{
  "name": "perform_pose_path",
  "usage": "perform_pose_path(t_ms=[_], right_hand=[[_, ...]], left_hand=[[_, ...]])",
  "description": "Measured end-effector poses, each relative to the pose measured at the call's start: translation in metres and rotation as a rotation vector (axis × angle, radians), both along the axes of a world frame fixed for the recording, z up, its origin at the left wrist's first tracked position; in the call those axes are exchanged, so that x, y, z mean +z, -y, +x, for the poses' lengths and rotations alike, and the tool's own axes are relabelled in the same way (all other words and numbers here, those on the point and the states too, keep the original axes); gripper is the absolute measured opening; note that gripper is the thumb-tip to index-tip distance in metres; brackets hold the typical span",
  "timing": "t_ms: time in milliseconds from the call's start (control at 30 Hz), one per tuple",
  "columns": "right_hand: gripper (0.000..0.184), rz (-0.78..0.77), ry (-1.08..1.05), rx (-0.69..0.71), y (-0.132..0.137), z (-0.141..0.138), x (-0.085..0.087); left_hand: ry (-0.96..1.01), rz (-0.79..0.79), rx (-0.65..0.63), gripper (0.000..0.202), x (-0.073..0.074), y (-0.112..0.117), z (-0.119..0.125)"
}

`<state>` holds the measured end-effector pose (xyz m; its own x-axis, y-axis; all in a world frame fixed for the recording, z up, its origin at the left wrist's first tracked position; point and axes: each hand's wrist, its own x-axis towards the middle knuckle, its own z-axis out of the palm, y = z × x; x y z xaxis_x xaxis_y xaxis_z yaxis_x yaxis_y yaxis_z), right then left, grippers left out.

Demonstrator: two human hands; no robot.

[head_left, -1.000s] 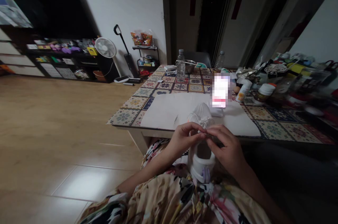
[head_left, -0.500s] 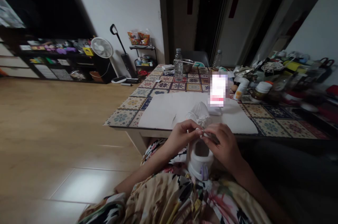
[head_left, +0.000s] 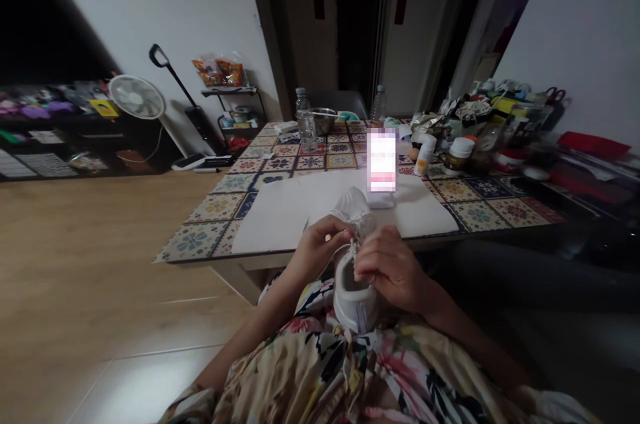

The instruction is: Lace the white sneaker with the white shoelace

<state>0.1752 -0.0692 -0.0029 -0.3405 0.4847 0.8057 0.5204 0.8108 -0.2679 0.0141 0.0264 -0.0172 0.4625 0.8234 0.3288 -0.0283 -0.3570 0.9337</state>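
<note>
A white shoe (head_left: pixel 353 291) rests on my lap, its toe pointing toward the table and its heel toward me. My left hand (head_left: pixel 320 247) is closed, pinching a white shoelace (head_left: pixel 354 249) at the shoe's left side. My right hand (head_left: pixel 387 267) is closed too, fingers curled over the lace at the shoe's tongue. Both hands sit just below the table's front edge. A phone (head_left: pixel 382 162) stands upright on a white sheet (head_left: pixel 280 211) on the table, right behind the shoe's toe.
The patterned table (head_left: pixel 200 237) carries water bottles (head_left: pixel 303 111), a metal bowl (head_left: pixel 324 119), jars and clutter on its right half. A fan (head_left: pixel 136 97), a stick vacuum (head_left: pixel 187 104) and a shelf stand by the far wall. Wooden floor lies to the left.
The view has swung to the right, so everything sits further left in the frame. Both hands have dropped closer onto the shoe's laces, still pinching them.
</note>
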Motion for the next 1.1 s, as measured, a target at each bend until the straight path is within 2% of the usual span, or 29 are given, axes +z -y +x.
perform_pose_path(t_ms=[133, 300, 367, 467, 533, 600, 667, 700, 800, 833, 867, 900, 1000, 1033, 1100], right_hand=[[0.020, -0.044, 0.000, 0.067, -0.002, 0.001, 0.000], [0.018, -0.051, -0.032, 0.100, -0.002, 0.005, 0.000], [0.012, -0.055, 0.002, 0.019, -0.001, 0.007, 0.001], [0.014, -0.082, 0.108, -0.203, -0.001, 0.010, 0.002], [0.012, -0.101, 0.176, -0.304, -0.001, 0.010, 0.003], [0.013, -0.106, 0.187, -0.327, 0.001, 0.008, 0.005], [0.019, -0.131, 0.103, -0.225, 0.008, 0.006, 0.010], [0.025, -0.170, 0.050, -0.101, 0.013, 0.005, 0.014], [0.041, -0.328, -0.027, 0.413, 0.031, 0.007, 0.027], [0.044, -0.370, -0.033, 0.504, 0.034, 0.008, 0.030], [0.046, -0.403, -0.046, 0.511, 0.035, 0.011, 0.032], [0.047, -0.417, -0.076, 0.435, 0.034, 0.013, 0.032], [0.042, -0.375, -0.146, 0.024, 0.020, 0.017, 0.024], [0.034, -0.358, -0.106, -0.063, 0.014, 0.018, 0.021], [0.013, -0.328, 0.001, -0.135, 0.005, 0.017, 0.014]], left_hand=[[-0.075, 0.156, 0.071, 0.019, -0.003, -0.005, 0.001], [-0.143, 0.243, 0.068, 0.022, -0.002, -0.003, -0.003], [-0.154, 0.284, 0.082, 0.019, 0.000, -0.002, -0.009], [-0.139, 0.400, 0.134, 0.016, 0.005, 0.003, -0.021], [-0.162, 0.470, 0.063, 0.018, 0.009, 0.008, -0.028], [-0.226, 0.515, -0.064, 0.016, 0.013, 0.014, -0.032], [-0.261, 0.525, -0.111, 0.013, 0.015, 0.019, -0.032], [-0.268, 0.521, -0.110, 0.011, 0.015, 0.021, -0.032], [-0.284, 0.510, -0.084, 0.008, 0.015, 0.023, -0.029], [-0.289, 0.511, -0.072, 0.008, 0.015, 0.023, -0.028], [-0.293, 0.511, -0.064, 0.007, 0.015, 0.023, -0.028], [-0.298, 0.510, -0.059, 0.007, 0.014, 0.022, -0.027], [-0.294, 0.499, -0.071, 0.007, 0.012, 0.021, -0.026], [-0.283, 0.495, -0.085, 0.006, 0.012, 0.022, -0.026], [-0.245, 0.479, -0.126, 0.006, 0.010, 0.022, -0.025]])
